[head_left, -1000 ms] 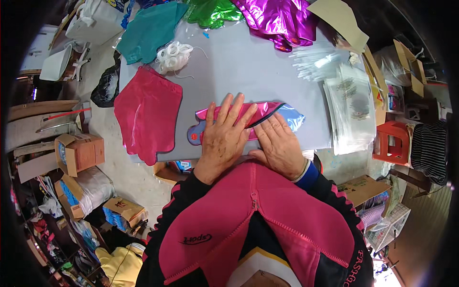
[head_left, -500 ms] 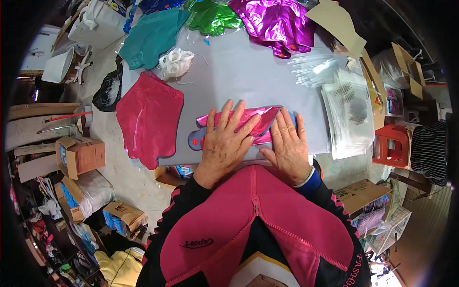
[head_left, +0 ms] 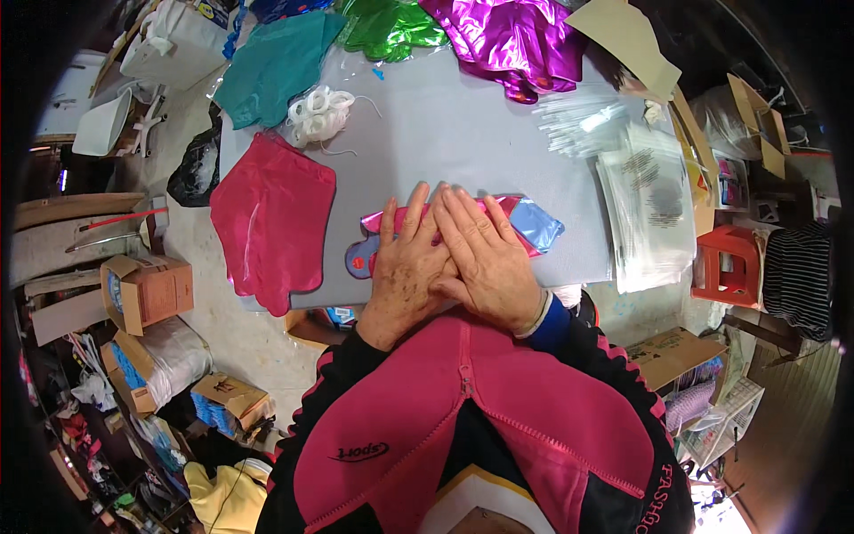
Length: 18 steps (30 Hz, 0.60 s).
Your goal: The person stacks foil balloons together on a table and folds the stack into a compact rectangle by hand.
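Observation:
A folded foil balloon [head_left: 537,227], shiny pink with blue-grey ends, lies flat near the front edge of the table. My left hand [head_left: 407,278] rests on its left half, palm down, with the fingers stretched out. Over the middle of it lies my right hand [head_left: 492,265], also flat, its fingers beside and partly over those of the left. Neither hand grips anything. Much of the foil is hidden under both palms. A rounded blue-grey tab with a red mark shows past the left hand.
Left on the grey table [head_left: 418,116] lie flat pink foil balloons [head_left: 274,214] and a white ribbon bundle [head_left: 318,116]. Teal [head_left: 276,76], green [head_left: 391,27] and purple foil [head_left: 516,40] lie at the back. Clear plastic bags [head_left: 645,214] are stacked right. A red stool [head_left: 725,267] stands beyond.
My right hand has moved left along the folded foil, from its right end to beside my left hand, uncovering the blue-grey end. My left hand stays about where it was.

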Motion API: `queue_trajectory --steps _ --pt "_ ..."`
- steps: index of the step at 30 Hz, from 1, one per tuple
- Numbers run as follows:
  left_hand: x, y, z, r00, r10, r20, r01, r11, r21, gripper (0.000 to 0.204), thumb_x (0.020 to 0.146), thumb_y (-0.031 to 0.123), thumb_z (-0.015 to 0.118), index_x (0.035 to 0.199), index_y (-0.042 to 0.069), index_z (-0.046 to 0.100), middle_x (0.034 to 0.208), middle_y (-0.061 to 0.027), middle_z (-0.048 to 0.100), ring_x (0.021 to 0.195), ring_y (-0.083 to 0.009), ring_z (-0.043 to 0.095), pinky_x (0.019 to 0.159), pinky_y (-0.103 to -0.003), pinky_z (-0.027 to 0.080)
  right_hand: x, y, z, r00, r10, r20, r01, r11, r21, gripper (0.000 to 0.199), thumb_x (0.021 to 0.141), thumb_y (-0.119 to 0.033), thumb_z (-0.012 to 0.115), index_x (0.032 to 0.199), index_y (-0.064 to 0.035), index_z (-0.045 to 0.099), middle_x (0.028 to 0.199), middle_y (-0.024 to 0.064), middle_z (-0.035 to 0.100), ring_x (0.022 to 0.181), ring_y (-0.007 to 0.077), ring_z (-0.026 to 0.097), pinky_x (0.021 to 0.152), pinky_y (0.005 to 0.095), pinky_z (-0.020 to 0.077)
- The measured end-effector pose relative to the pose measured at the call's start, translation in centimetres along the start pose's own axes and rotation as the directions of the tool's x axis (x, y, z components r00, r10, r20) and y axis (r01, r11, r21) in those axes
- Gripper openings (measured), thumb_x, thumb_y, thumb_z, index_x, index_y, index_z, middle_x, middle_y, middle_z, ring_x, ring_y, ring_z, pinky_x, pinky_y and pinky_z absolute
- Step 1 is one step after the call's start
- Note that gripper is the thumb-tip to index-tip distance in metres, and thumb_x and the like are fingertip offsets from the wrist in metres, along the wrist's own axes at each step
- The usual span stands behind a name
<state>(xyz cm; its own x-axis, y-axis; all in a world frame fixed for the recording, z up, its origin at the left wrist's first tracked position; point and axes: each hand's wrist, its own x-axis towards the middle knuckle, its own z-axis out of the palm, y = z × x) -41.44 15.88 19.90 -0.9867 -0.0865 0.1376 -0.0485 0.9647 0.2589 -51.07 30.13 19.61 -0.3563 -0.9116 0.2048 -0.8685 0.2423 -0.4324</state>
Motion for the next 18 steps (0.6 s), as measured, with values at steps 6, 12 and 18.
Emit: queue_trajectory --steps 6,12,18 --pt "-0.3 -0.4 0.2 1.0 0.005 0.008 -0.004 0.997 -0.073 0.054 0.096 0.037 0.06 0.146 0.02 0.059 0.165 -0.0161 0.036 0.155 -0.0361 0.027 0.123 -0.064 0.018 -0.9 0.5 0.0 0.995 0.097 -0.024 -0.099 0.993 -0.066 0.096 0.089 -0.057 0.063 0.154 0.0088 0.037 0.161 0.0258 0.038 0.155 0.0369 0.03 0.128 0.0532 0.0169" --pt "-0.3 -0.4 0.7 0.996 -0.075 -0.047 0.068 0.987 -0.143 0.059 0.096 0.029 0.064 0.151 0.01 0.052 0.164 -0.016 0.039 0.154 -0.0314 0.032 0.126 -0.057 0.016 -1.4 1.0 -0.1 0.99 0.142 -0.021 -0.144 0.972 -0.184 0.095 0.094 -0.065 0.052 0.155 0.0078 0.037 0.162 0.026 0.036 0.156 0.0374 0.028 0.127 0.0568 0.0153" --pt "-1.1 -0.2 1.0 0.985 -0.128 -0.114 0.126 0.992 -0.027 0.063 0.096 0.03 0.064 0.153 0.008 0.048 0.161 -0.0155 0.043 0.152 -0.0303 0.035 0.124 -0.058 0.02 -1.4 0.9 0.1 0.991 0.124 -0.041 -0.13 0.963 -0.234 0.097 0.095 -0.066 0.053 0.155 0.0079 0.037 0.164 0.0252 0.035 0.156 0.0377 0.027 0.127 0.0571 0.015"
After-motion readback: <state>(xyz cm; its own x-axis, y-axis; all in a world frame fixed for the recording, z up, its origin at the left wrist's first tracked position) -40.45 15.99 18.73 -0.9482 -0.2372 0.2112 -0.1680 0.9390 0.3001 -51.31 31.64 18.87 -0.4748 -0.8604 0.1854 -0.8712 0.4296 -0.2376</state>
